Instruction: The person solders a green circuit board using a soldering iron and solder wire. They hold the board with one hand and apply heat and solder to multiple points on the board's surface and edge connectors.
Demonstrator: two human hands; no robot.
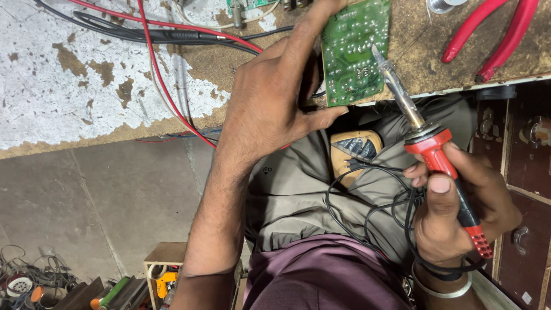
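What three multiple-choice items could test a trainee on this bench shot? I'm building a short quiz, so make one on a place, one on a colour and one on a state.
1. Where do the red-handled pliers lie?
A. on the bench top, upper right
B. on the floor
C. on the person's lap

2. What colour is the circuit board?
A. blue
B. green
C. brown

3. How does the soldering iron stand?
A. lying loose on the bench
B. hung on a hook
C. gripped in the right hand, tip at the board

Answers:
1 A, the pliers rest on the worn bench beside the board.
2 B, its solder side shows green.
3 C, the right hand's fingers wrap the red grip while the left hand props the board.
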